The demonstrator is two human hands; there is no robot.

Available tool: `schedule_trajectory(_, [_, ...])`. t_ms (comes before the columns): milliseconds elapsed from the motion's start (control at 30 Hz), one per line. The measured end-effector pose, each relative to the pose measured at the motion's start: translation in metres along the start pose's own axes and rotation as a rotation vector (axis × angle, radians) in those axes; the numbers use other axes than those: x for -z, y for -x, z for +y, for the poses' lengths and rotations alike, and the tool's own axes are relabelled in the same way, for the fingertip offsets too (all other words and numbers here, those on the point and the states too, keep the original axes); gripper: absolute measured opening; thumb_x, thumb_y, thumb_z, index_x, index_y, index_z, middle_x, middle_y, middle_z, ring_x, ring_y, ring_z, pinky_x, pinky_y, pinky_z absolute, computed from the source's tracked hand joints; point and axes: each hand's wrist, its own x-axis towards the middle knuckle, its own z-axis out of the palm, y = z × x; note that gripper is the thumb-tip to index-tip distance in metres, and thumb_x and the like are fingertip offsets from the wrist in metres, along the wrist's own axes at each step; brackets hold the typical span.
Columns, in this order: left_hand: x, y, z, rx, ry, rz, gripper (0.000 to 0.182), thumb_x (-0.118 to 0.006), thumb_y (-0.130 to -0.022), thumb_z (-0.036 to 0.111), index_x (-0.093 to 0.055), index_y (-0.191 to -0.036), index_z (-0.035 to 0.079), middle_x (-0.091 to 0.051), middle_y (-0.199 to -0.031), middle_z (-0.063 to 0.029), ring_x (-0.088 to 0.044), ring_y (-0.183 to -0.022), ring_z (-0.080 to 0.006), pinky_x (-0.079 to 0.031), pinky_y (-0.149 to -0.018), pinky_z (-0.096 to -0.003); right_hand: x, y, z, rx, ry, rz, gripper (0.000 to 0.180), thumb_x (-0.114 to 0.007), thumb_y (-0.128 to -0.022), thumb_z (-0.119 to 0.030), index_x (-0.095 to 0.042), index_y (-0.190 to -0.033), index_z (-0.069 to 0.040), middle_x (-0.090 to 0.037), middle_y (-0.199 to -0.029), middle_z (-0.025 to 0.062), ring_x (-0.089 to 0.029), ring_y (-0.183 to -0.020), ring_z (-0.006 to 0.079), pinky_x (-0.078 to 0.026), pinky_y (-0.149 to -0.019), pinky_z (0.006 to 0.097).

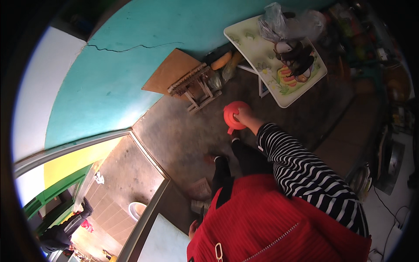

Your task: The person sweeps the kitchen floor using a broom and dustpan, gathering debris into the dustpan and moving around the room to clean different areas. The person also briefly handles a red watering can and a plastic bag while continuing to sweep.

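My right hand (244, 117), at the end of a striped sleeve, is closed on the edge of a round red plastic object (234, 113) with a short tab, perhaps a basin or lid. It is held above the concrete floor. Only part of my left hand (193, 229) shows, low beside my red garment; a dark, narrow thing is near its fingers, and whether it is held cannot be made out. Up and to the right, a folding table (278, 95) with a flowered top bears dark eggplants (299, 59) and clear plastic bags (276, 24).
A wooden rack (196, 86) and a brown board (172, 72) lean near the teal wall. A doorway frame (150, 157) is at the left; beyond it are a white basin (137, 209) and another person (62, 232). A pink basket (199, 189) sits by my feet.
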Motion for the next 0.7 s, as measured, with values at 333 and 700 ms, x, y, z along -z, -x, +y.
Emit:
schedule_trajectory(333, [-0.046,0.033,0.023,0.168,0.14,0.056,0.044,-0.06,-0.086,0.01,-0.046,-0.127,0.004,-0.059,-0.111,-0.0112,-0.057,-0.101,-0.0199,-0.044,-0.089,-0.03,0.01,-0.033,0.075,0.012,-0.012,-0.073,0.039,-0.065,-0.078,-0.032,-0.06,-0.103,-0.002,-0.062,-0.1,0.0212,-0.06,-0.093,0.0362,-0.048,-0.081,0.0432])
schedule_trajectory(700, [-0.085,0.049,0.061,0.2,-0.129,0.011,0.042,-0.06,-0.084,0.005,-0.048,-0.125,0.004,-0.058,-0.115,-0.0113,-0.056,-0.103,-0.0181,-0.044,-0.088,-0.0286,0.014,-0.078,0.094,-0.038,0.042,-0.15,0.038,-0.063,-0.08,-0.025,-0.058,-0.11,-0.003,-0.061,-0.101,0.0221,-0.058,-0.096,0.0374,-0.047,-0.083,0.0435])
